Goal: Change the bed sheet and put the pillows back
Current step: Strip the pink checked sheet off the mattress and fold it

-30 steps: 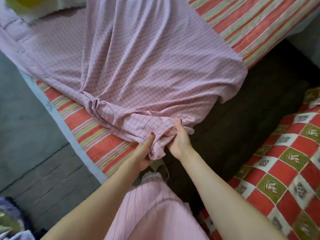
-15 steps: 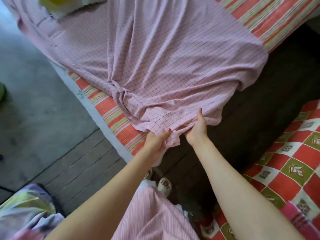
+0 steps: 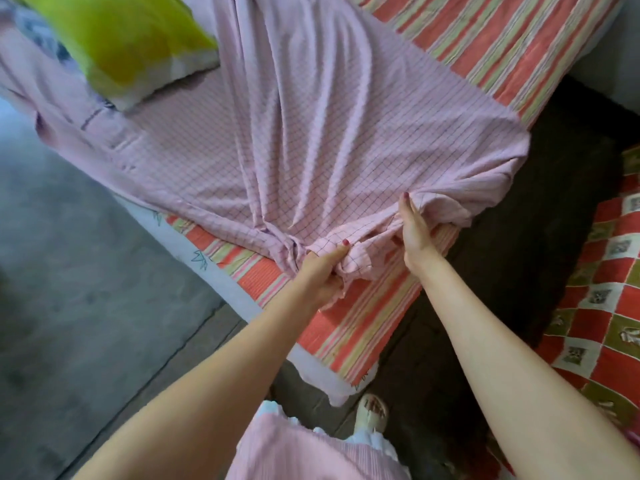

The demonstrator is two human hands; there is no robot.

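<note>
Two hands grip the near edge of one pink checked sheet (image 3: 311,150). The left hand (image 3: 320,271) has its fingers curled tight round a bunched wad of that cloth, thumb laid along the top with a red-painted nail showing; folds fan out from this fist across the bed. The right hand (image 3: 414,233) stands on edge just beside it, thumb up, its fingers tucked under a fold of the sheet and hidden there, so the cloth seems pinched between thumb and fingers, though the fingers' exact lie cannot be told. Both forearms reach in bare from the lower corners.

The sheet lies crumpled over the near corner of the mattress (image 3: 363,320), which wears a red, pink and green striped cover; the striped cover shows bare at the near corner and along the far right edge. A yellow-green pillow (image 3: 117,43) rests on the sheet toward the far left edge. To the right, across a dark gap of floor, lies a red, white and olive chequered cloth (image 3: 602,327). Grey floor (image 3: 69,271) runs along the left.
</note>
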